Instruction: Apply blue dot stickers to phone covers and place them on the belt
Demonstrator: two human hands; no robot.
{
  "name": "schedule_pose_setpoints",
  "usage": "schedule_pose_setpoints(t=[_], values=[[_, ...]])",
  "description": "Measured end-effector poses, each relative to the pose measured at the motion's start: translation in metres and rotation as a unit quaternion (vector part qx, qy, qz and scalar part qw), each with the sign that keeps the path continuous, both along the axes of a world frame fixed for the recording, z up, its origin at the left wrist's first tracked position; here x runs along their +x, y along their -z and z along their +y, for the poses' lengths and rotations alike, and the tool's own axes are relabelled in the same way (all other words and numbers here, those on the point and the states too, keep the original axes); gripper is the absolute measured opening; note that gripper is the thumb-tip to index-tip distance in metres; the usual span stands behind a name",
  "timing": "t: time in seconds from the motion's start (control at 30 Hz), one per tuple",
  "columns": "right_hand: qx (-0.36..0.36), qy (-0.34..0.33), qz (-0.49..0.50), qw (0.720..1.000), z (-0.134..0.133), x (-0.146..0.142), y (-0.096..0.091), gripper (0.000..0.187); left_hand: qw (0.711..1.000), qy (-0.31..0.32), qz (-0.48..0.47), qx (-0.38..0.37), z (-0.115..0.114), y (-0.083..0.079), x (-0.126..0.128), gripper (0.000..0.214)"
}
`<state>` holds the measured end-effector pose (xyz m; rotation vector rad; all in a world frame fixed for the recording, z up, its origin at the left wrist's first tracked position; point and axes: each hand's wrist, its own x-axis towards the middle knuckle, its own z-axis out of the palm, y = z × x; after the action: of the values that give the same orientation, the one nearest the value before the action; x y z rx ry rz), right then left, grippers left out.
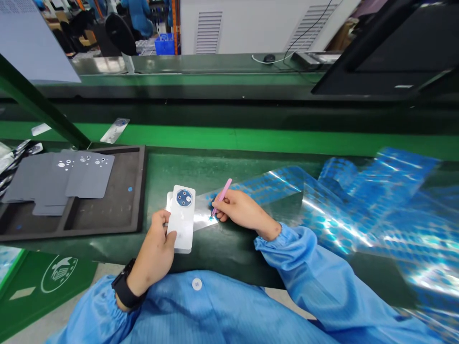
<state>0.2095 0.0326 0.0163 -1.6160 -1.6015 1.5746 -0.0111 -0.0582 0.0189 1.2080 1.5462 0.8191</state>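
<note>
My left hand (158, 248) grips a white phone back panel (181, 222) by its left edge, thumb on top. A dark blue camera area with several small rings sits at the panel's upper end. Another pale panel lies partly hidden beneath it. In my right hand (238, 208) is a pair of pink tweezers (223, 195), pinched like a pen. Their tip points down onto a clear film strip (206, 222) beside the panel, touching or just above a small blue piece. The strip runs right into a band of blue stickers (274, 184).
A dark tray (141, 191) on the left holds several grey panels (91, 177). Crumpled clear film with blue stickers (358, 215) covers the right side. A small panel (115, 130) lies on the green strip behind. A black monitor (390, 52) overhangs the back right; a green post (43, 105) slants at left.
</note>
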Motion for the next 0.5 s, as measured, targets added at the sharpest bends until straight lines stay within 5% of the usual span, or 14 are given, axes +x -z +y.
schedule_pose_setpoints(t=[0.37, 0.5], values=[[-0.023, 0.013, 0.094, 0.995, 0.002, 0.005, 0.01, 0.027, 0.982, 0.153, 0.107, -0.017, -0.011, -0.02, -0.008, 0.032], [-0.034, 0.031, 0.128, 0.991, 0.001, 0.008, 0.004, 0.036, 0.963, 0.145, 0.217, 0.065, 0.002, -0.016, -0.002, 0.028]])
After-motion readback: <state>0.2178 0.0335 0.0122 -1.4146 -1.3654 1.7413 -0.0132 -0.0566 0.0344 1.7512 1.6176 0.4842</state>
